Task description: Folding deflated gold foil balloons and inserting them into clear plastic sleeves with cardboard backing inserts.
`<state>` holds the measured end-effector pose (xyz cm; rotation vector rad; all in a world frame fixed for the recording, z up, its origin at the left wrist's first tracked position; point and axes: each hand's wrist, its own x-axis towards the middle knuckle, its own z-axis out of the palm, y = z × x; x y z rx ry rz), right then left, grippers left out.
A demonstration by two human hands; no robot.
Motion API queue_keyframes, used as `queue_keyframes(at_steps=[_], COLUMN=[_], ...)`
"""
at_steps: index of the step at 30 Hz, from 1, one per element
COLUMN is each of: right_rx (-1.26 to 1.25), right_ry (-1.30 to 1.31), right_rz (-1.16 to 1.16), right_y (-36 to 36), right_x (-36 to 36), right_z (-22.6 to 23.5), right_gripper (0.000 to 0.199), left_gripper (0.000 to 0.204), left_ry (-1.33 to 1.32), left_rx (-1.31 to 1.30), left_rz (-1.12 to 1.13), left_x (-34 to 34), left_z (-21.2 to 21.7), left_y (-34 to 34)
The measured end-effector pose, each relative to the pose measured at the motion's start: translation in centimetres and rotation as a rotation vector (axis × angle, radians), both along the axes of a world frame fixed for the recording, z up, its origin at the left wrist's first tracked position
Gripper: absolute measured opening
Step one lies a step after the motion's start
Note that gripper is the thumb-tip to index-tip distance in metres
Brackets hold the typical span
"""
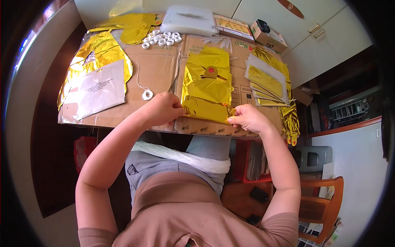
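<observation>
A shiny gold foil balloon, flat and partly folded, lies on the cardboard-covered table in front of me. A small red mark shows near its upper middle. My left hand pinches its near left corner. My right hand grips the near right corner between thumb and fingers. The near edge of the foil is stretched between both hands, close to the table's front edge. Just beyond my left hand sits a small white ribbon roll with its loose end trailing away from me.
Gold foil and a grey-white packet lie left. Several white ribbon rolls cluster at the back, beside a stack of clear plastic bags. Packed foil envelopes lie right, and a small box stands at the back right.
</observation>
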<state>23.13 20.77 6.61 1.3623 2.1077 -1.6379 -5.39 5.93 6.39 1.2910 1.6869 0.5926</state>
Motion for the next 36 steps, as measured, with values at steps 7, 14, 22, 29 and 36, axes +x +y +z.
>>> queue_keyframes(at_steps=[7,14,22,29,36], right_rx=[-0.004,0.005,0.035,0.076,0.103], right_ry=[-0.005,0.042,0.057,0.014,-0.084], right_rz=[-0.021,-0.041,-0.099,-0.08,-0.045], right_y=[-0.2,-0.5,-1.6,-1.4,-1.5], right_x=[-0.3,0.2,0.6,0.1,-1.1], right_z=[0.3,0.2,0.4,-0.1,0.9], right_gripper=[0.021,0.02,0.018,0.02,0.02], left_gripper=[0.024,0.028,0.026,0.025,0.065], left_ry=[0.008,0.103,0.232,0.511,0.794], left_rx=[-0.001,0.003,0.151,0.397,0.782], left_rz=[0.021,-0.01,-0.058,0.025,-0.381], left_x=[0.4,0.8,1.2,2.2,6.0], left_z=[-0.1,0.5,-0.3,-0.6,-0.9], left_y=[-0.9,-0.8,-1.3,-2.5,-2.2])
